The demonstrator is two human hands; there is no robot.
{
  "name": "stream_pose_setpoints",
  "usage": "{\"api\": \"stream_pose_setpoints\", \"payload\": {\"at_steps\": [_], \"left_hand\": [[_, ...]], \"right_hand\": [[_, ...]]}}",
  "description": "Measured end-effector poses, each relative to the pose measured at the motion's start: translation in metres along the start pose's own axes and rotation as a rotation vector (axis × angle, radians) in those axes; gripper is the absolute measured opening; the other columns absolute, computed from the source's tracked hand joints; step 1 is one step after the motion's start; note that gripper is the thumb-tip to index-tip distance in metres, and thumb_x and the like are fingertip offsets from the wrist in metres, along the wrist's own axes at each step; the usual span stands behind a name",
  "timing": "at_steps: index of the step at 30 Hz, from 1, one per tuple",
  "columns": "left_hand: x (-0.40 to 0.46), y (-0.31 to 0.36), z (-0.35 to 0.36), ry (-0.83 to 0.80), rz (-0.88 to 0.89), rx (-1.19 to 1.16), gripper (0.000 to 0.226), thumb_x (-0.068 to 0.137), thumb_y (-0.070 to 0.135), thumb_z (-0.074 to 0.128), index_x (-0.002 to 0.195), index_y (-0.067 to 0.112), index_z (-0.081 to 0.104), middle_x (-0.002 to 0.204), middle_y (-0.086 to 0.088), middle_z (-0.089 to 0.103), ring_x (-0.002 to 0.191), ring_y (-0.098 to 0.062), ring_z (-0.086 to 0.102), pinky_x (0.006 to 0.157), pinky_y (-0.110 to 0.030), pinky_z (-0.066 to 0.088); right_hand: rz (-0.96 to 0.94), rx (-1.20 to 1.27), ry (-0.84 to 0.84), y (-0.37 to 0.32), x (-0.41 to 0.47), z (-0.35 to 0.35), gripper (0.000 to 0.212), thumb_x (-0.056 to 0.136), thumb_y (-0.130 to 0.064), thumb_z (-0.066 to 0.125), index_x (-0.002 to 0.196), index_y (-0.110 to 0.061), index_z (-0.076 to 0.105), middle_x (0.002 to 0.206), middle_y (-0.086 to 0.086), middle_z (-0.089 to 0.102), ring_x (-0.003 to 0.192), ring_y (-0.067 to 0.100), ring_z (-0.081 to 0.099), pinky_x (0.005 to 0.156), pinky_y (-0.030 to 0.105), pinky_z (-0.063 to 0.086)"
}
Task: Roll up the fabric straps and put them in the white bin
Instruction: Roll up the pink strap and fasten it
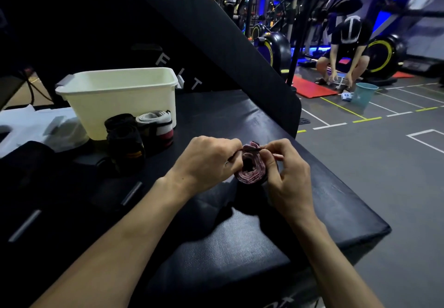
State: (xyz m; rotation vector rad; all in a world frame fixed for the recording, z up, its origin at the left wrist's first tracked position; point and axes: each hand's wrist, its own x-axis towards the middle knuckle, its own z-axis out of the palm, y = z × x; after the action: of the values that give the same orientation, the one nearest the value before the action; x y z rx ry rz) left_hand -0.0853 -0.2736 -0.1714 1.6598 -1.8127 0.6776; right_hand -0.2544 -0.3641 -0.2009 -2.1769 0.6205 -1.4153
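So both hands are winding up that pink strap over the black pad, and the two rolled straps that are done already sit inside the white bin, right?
Not quite. The head view shows both the left hand and the right hand holding the pink strap over the black pad, but the two rolled straps stand on the pad in front of the white bin, not inside it.

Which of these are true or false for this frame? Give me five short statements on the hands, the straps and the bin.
1. Both hands grip the pink strap roll. True.
2. The left hand rests inside the white bin. False: it grips the roll, well in front of the bin.
3. A black strap roll stands in front of the bin. True.
4. The bin lies tipped on its side. False: it stands upright.
5. The right hand hangs idle. False: it pinches the roll.
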Motion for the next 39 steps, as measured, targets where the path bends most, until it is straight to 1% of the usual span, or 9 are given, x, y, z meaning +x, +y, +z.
{"api": "stream_pose_setpoints", "payload": {"at_steps": [8, 13, 16, 19, 23, 27, 31, 36, 39], "left_hand": [[0.0, 0.013, 0.006, -0.025, -0.343, -0.328, 0.02, 0.087, 0.036, 0.057, 0.074, 0.023, 0.064, 0.059, 0.007, 0.059, 0.057, -0.013, 0.052, 0.059, -0.029, 0.041], [0.0, 0.02, 0.01, 0.059, -0.294, -0.337, 0.016, 0.095, 0.032, 0.061, 0.082, 0.023, 0.068, 0.068, 0.009, 0.066, 0.063, -0.01, 0.061, 0.062, -0.027, 0.048], [-0.001, 0.018, 0.015, 0.01, -0.313, -0.466, 0.014, 0.099, 0.029, 0.063, 0.097, 0.02, 0.073, 0.083, 0.009, 0.074, 0.076, -0.01, 0.071, 0.07, -0.036, 0.059], [-0.001, 0.013, 0.015, -0.096, -0.383, -0.648, 0.009, 0.096, 0.016, 0.068, 0.104, 0.014, 0.073, 0.088, 0.003, 0.077, 0.08, -0.015, 0.075, 0.075, -0.041, 0.064], [-0.002, 0.012, 0.006, -0.165, -0.193, -0.4, 0.036, 0.087, 0.019, 0.067, 0.123, 0.02, 0.064, 0.082, 0.003, 0.074, 0.072, -0.013, 0.071, 0.074, -0.035, 0.059], [-0.001, 0.012, -0.002, -0.109, -0.027, -0.255, 0.034, 0.083, 0.032, 0.058, 0.113, 0.021, 0.069, 0.087, 0.004, 0.075, 0.075, -0.017, 0.072, 0.066, -0.037, 0.058], [0.0, 0.015, -0.001, -0.014, 0.007, -0.228, 0.019, 0.084, 0.022, 0.07, 0.102, 0.016, 0.072, 0.084, 0.004, 0.074, 0.072, -0.018, 0.071, 0.063, -0.037, 0.057], [0.0, 0.013, -0.004, -0.042, -0.187, -0.432, 0.014, 0.085, 0.024, 0.069, 0.09, 0.015, 0.078, 0.072, 0.007, 0.075, 0.063, -0.006, 0.07, 0.062, -0.025, 0.055], [0.003, 0.01, -0.004, -0.122, -0.387, -0.604, 0.015, 0.08, 0.019, 0.067, 0.085, 0.018, 0.081, 0.07, 0.006, 0.076, 0.066, -0.01, 0.074, 0.066, -0.025, 0.059]], "right_hand": [[0.079, -0.011, -0.024, 0.002, -0.006, -0.002, 0.011, 0.102, -0.017, 0.06, 0.093, -0.012, 0.057, 0.079, -0.009, 0.064, 0.074, 0.011, 0.06, 0.067, 0.021, 0.042], [0.038, 0.024, 0.086, 0.001, 0.0, -0.007, 0.01, 0.102, -0.022, 0.059, 0.094, -0.018, 0.056, 0.081, -0.01, 0.063, 0.076, 0.004, 0.061, 0.069, 0.019, 0.045], [-0.005, -0.012, 0.114, 0.004, 0.0, -0.006, 0.007, 0.1, -0.021, 0.058, 0.094, -0.016, 0.056, 0.083, -0.001, 0.063, 0.074, 0.018, 0.06, 0.068, 0.029, 0.047], [-0.131, -0.094, 0.108, 0.004, -0.005, -0.006, 0.007, 0.098, -0.011, 0.059, 0.091, -0.008, 0.059, 0.083, -0.004, 0.056, 0.074, 0.02, 0.052, 0.071, 0.017, 0.038], [-0.264, -0.137, 0.053, -0.002, -0.009, -0.003, 0.018, 0.101, -0.016, 0.053, 0.09, -0.005, 0.062, 0.083, 0.003, 0.06, 0.077, 0.022, 0.052, 0.071, 0.023, 0.037], [-0.274, -0.131, 0.021, -0.005, -0.01, 0.001, 0.015, 0.101, -0.015, 0.055, 0.089, -0.008, 0.062, 0.086, 0.001, 0.062, 0.08, 0.021, 0.052, 0.072, 0.024, 0.038], [-0.242, -0.133, 0.003, -0.001, -0.01, 0.002, 0.01, 0.097, -0.006, 0.063, 0.087, -0.007, 0.061, 0.084, 0.001, 0.061, 0.079, 0.023, 0.053, 0.069, 0.029, 0.041], [-0.177, -0.077, -0.023, -0.005, -0.009, 0.0, 0.008, 0.095, -0.008, 0.066, 0.089, -0.008, 0.061, 0.082, -0.008, 0.055, 0.075, 0.02, 0.054, 0.067, 0.023, 0.039], [-0.081, 0.019, -0.052, -0.006, -0.007, -0.001, 0.007, 0.094, -0.012, 0.067, 0.094, -0.014, 0.061, 0.085, -0.008, 0.063, 0.077, 0.017, 0.061, 0.069, 0.026, 0.048]]}}
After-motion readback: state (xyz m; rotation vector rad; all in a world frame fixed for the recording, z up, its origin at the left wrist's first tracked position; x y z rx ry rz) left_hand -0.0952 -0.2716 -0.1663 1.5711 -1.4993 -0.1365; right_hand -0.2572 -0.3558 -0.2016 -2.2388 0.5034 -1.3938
